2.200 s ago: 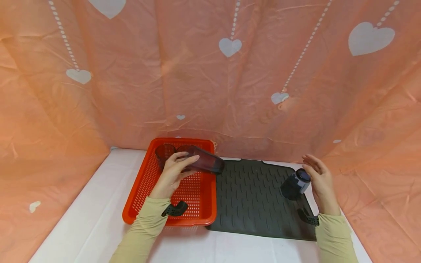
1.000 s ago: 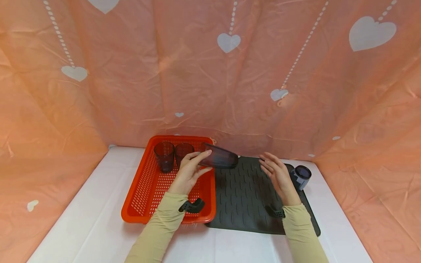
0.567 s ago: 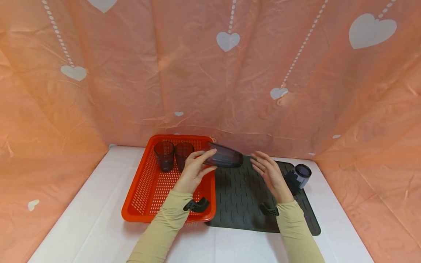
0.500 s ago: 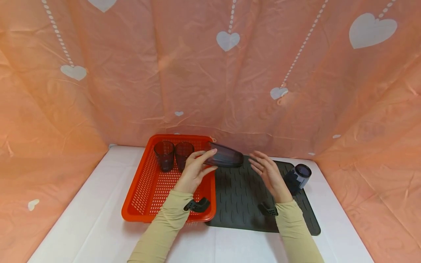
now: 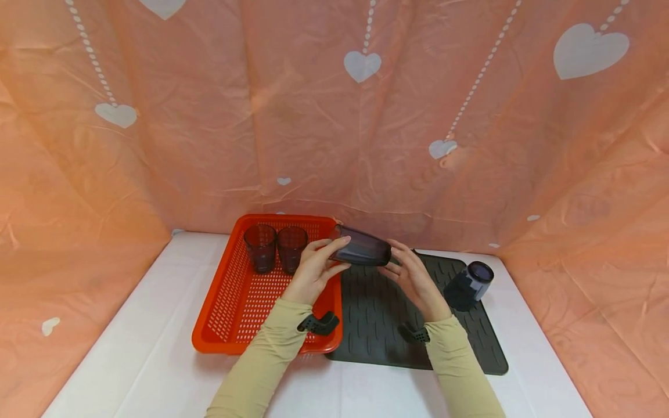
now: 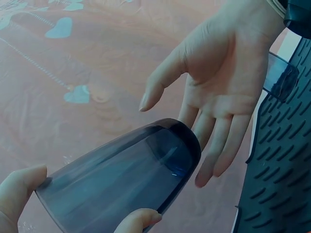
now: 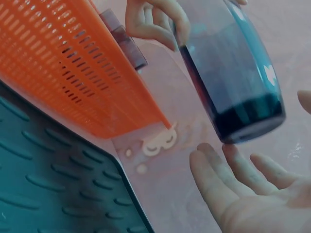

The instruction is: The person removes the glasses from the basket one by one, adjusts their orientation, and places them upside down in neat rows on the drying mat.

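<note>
A dark tinted drinking glass (image 5: 363, 247) lies tilted in the air, its base toward the right. Near its rim my left hand (image 5: 313, 270) pinches it between thumb and fingers; in the left wrist view the glass (image 6: 121, 174) fills the lower middle. My right hand (image 5: 413, 278) reaches to the base with spread, mostly straight fingers, and in the right wrist view those fingers (image 7: 214, 170) are right at the glass's bottom. Two similar glasses (image 5: 260, 247) stand in the red basket (image 5: 209, 339). Another glass (image 5: 467, 285) stands upside down on the dark mat's right side.
The ridged dark mat (image 5: 371, 331) lies right of the basket on a white table (image 5: 130, 325), the basket's right edge meeting the mat's left side. A peach curtain (image 5: 313, 116) with white hearts hangs behind and at both sides.
My right hand has left the upside-down glass and moved left to the held glass's base. My left hand has lifted that glass rightward, from over the basket to the mat's left part.
</note>
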### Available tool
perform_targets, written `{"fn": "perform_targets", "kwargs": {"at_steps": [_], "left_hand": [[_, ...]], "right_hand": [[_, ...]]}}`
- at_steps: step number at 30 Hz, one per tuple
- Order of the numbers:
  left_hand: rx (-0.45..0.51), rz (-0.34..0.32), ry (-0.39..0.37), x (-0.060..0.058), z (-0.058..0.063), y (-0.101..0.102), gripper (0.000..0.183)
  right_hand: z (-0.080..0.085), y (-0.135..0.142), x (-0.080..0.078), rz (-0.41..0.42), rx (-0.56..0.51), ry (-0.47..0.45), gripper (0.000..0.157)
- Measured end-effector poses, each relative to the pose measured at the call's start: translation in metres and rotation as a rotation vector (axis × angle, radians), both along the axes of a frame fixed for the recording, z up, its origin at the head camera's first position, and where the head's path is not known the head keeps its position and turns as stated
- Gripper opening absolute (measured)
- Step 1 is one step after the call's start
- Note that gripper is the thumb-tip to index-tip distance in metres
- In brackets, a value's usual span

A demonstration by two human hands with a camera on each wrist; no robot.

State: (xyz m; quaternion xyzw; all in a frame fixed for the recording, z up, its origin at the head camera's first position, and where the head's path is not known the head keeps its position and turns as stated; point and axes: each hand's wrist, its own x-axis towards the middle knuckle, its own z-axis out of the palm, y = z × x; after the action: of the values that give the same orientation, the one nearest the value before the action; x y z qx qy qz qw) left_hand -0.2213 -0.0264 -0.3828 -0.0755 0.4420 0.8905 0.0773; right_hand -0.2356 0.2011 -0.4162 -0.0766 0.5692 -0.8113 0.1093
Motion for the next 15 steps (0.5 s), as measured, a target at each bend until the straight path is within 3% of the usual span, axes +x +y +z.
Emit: {"fn": "perform_targets", "kwargs": {"at_steps": [6, 15], "left_hand": [[-0.004, -0.01, -0.011, -0.002, -0.001, 0.001, 0.053], [-0.015, -0.03, -0.032, -0.006, -0.003, 0.0, 0.06]], "right_hand": [[-0.002, -0.009, 0.0, 0.038, -0.029, -0.005, 0.052], [-0.005, -0.014, -0.004, 0.029, -0.077, -0.059, 0.05]]}}
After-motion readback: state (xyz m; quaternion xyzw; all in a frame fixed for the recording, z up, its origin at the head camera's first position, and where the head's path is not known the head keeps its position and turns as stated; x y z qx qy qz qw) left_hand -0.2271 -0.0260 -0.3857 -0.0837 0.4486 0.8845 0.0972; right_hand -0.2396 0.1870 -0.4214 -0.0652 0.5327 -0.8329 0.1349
